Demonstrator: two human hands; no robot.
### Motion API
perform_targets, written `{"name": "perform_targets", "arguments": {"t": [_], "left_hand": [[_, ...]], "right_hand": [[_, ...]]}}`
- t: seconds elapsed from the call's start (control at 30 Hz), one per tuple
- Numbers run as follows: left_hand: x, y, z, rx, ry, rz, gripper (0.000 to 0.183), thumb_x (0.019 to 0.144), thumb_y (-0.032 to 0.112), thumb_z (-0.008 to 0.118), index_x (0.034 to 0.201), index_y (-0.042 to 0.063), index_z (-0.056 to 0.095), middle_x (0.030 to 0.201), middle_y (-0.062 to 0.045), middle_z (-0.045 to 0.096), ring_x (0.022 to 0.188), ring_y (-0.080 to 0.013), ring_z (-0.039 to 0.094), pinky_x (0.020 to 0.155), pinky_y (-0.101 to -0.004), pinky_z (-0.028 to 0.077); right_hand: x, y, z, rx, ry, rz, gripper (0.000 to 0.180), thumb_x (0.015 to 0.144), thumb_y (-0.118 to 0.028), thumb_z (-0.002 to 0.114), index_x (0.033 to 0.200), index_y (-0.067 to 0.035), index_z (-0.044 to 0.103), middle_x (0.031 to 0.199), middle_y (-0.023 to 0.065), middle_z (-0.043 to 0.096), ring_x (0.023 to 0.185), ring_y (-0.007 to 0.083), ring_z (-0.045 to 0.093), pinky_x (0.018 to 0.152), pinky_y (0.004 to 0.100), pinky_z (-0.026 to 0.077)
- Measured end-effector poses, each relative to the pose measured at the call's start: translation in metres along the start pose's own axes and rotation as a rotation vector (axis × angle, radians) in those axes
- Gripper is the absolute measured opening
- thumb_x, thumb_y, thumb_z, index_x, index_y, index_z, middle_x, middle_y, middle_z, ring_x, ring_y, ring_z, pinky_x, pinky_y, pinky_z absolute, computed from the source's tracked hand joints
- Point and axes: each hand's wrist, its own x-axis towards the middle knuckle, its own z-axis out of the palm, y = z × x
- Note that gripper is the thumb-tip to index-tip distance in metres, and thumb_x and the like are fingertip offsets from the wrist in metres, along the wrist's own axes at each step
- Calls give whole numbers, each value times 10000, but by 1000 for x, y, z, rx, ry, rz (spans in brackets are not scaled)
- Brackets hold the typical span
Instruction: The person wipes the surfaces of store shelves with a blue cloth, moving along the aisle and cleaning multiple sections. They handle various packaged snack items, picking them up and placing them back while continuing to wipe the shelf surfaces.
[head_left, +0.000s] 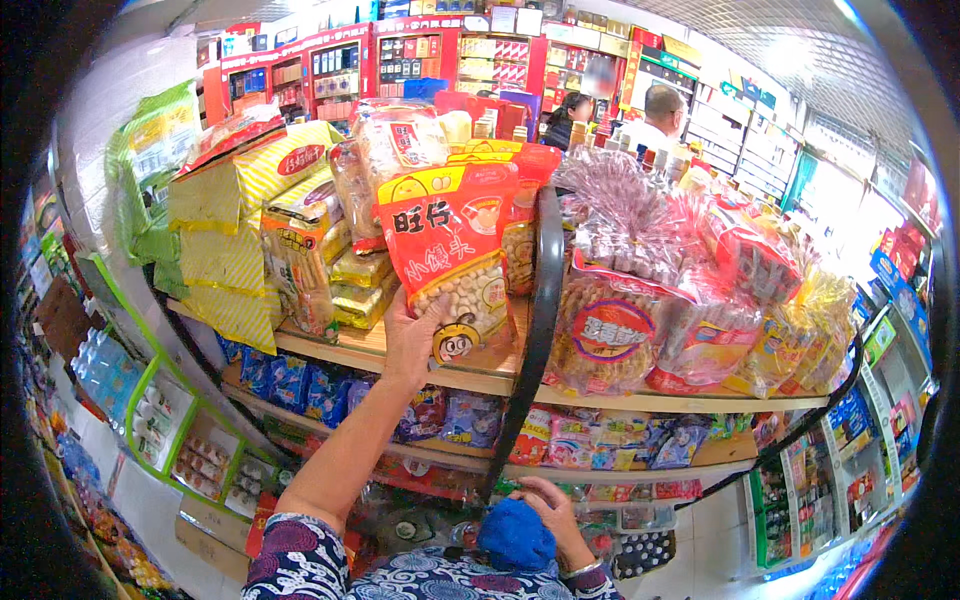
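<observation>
My left hand (412, 341) grips the lower left edge of a red and yellow snack bag (450, 247). Small round biscuits show through the bag's clear window, above a cartoon bee. The bag is upright at the front of the wooden top shelf (480, 356), with similar red bags (521, 225) behind it. Low in front of my body, my right hand (559, 517) holds a bunched blue cloth (517, 536). Left of the snack bag lie gold-wrapped packs (360, 289) and a clear bag of stick biscuits (300, 270).
A curved black metal post (544, 300) rises just right of the bag. Beyond it stand tied clear biscuit bags (611, 330). Yellow striped packs (225, 259) hang over the left shelf edge. Lower shelves hold small blue packets (289, 382). Two people (660, 112) are in the background.
</observation>
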Motion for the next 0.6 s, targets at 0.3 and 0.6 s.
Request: {"name": "perform_targets", "arguments": {"t": [0.3,0.6], "left_hand": [[30,-34,-2,62,-79,-134,334,862,112,675,1162,39,548,1048,-45,646,903,-121,616,785,-287,518],[43,-34,10,289,-222,-226,418,872,224,666,1222,59,509,1110,-55,628,974,-135,598,771,-317,508]], "right_hand": [[-3,1,-10,-38,33,16,298,913,-123,576,1188,-7,567,1024,115,675,967,166,627,883,297,482],[5,2,-4,-90,19,20,299,902,-127,579,1173,-2,579,1011,111,671,969,168,619,892,304,471]]}}
